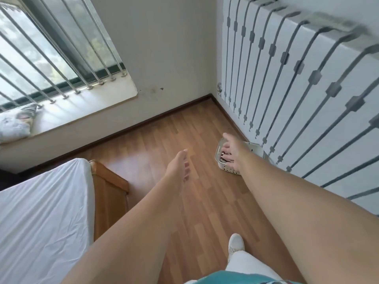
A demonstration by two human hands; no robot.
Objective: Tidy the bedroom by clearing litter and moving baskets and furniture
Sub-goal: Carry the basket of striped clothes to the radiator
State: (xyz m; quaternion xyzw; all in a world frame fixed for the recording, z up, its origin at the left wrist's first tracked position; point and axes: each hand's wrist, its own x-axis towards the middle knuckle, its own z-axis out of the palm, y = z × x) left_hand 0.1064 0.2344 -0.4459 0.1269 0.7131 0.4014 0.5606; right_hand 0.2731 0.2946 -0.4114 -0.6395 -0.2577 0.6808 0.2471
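Fingers [224, 149] spread wide, holding nothing, over the small white basket [230, 171].
Basket not yet lifted; stands on floor [164, 140] beside wardrobe [307, 99].

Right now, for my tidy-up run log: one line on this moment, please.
right hand: open, over basket | left hand: open, above floor | basket: on floor by wardrobe

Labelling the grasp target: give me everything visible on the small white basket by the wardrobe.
The small white plastic basket sits upright on the brown wood-laminate floor, close beside the white wardrobe with grey strips. It has rounded corners, a thick rim and small holes in its side wall. Dark items lie inside, unclear what. The right hand, fingers spread, reaches over it and hides much of it; contact cannot be told.
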